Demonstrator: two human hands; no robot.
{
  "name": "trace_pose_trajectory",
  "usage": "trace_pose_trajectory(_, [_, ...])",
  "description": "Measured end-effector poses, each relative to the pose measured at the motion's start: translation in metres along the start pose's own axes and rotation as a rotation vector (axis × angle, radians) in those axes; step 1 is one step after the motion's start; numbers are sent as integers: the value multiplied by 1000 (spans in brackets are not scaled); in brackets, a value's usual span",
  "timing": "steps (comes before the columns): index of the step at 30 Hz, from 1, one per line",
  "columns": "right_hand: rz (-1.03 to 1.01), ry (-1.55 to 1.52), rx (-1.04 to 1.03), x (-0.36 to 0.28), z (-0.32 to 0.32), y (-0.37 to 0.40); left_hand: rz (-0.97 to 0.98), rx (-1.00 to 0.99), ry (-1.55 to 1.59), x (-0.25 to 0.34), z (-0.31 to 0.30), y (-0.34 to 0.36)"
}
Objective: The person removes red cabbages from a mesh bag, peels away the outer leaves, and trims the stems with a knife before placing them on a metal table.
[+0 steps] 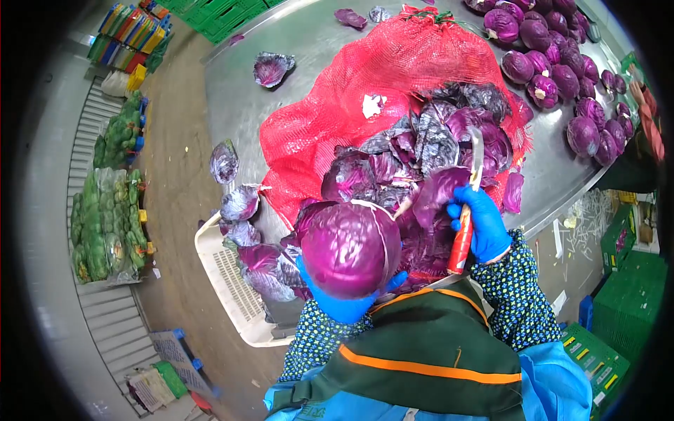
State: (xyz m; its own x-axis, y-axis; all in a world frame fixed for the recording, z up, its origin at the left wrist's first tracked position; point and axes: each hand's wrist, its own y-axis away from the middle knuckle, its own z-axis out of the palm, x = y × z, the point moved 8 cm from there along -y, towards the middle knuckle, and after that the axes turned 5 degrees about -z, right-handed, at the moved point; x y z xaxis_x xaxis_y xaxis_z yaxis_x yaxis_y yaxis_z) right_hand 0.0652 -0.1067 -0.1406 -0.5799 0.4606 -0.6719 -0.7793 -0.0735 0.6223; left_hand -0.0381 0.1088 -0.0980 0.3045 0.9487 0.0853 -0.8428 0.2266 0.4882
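Observation:
A large red cabbage [349, 250] rests in my left hand [344, 303], whose blue-gloved fingers cup it from below. My right hand [481, 223], also in a blue glove, is wrapped round the red handle of a knife [461, 242]. The blade points up and away, over the loose purple leaves. One cut leaf [439, 196] lies beside the right fingers, between the knife and the cabbage. Beneath both hands is a pile of dark outer leaves [435, 137] on an opened red mesh bag [337, 105].
The metal table [235, 84] carries many red cabbages [533, 67] at the back right and loose leaves at its left. A white basket [228, 281] stands at the near left edge. Green crates [632, 295] are at right. Part of another person [649, 119] shows at far right.

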Motion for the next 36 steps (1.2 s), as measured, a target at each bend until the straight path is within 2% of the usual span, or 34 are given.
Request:
trace_pose_trajectory(1, [-25,3,-43,-20,22,19,-52,-33,20,-5,3,-3])
trace_pose_trajectory(2, [58,-28,-217,-22,43,37,-105,-65,44,-10,5,-5])
trace_pose_trajectory(3, [44,74,-373,-17,59,52,-108,-59,52,-12,4,-5])
trace_pose_trajectory(4, [32,175,-526,-8,73,70,-44,-14,-72,-8,2,-4])
trace_pose_trajectory(6, [-316,251,-549,-19,90,85,101,43,-321,7,14,-14])
trace_pose_trajectory(7, [-263,259,-515,-13,80,78,25,165,-536,14,45,-28])
trace_pose_trajectory(8, [-450,329,-506,-14,79,81,122,69,-636,11,56,-17])
trace_pose_trajectory(10, [-609,549,-568,-16,76,89,276,-49,-856,6,38,1])
trace_pose_trajectory(11, [-381,484,-540,-7,66,81,257,93,-795,7,27,2])
trace_pose_trajectory(12, [-175,410,-498,-7,55,73,249,85,-806,10,26,2])
trace_pose_trajectory(13, [119,287,-441,-13,46,75,367,66,-1111,17,35,9])
trace_pose_trajectory(14, [-256,488,-536,-30,50,72,494,41,-1401,18,47,13])
trace_pose_trajectory(16, [-783,849,-612,-62,80,91,602,15,-1547,18,51,19])
trace_pose_trajectory(18, [-894,988,-605,-73,95,101,762,-38,-1812,18,70,26])
trace_pose_trajectory(20, [-1097,1128,-598,-77,99,106,802,-12,-1861,18,78,33])
trace_pose_trajectory(22, [-1064,1233,-646,-77,101,117,860,39,-1899,20,84,36])
trace_pose_trajectory(24, [-832,1647,-663,-56,101,110,875,69,-1933,19,89,37])
trace_pose_trajectory(25, [-879,1698,-652,-53,104,110,903,51,-1957,16,91,38])
trace_pose_trajectory(26, [-876,1696,-646,-47,100,102,899,46,-1960,16,91,37])
trace_pose_trajectory(28, [-774,887,-376,-68,75,80,933,-14,-1954,12,93,40])
trace_pose_trajectory(29, [-592,670,-273,-72,61,70,939,-26,-1946,11,94,41])
trace_pose_trajectory(30, [-595,675,-277,-77,64,75,945,-22,-1940,11,94,40])
trace_pose_trajectory(32, [-420,945,-504,-60,91,94,965,-61,-1989,8,96,41])
trace_pose_trajectory(33, [-887,966,-501,-63,100,99,992,-85,-1998,5,98,41])
trace_pose_trajectory(36, [-935,955,-368,-66,89,83,937,-142,-1990,7,97,40])
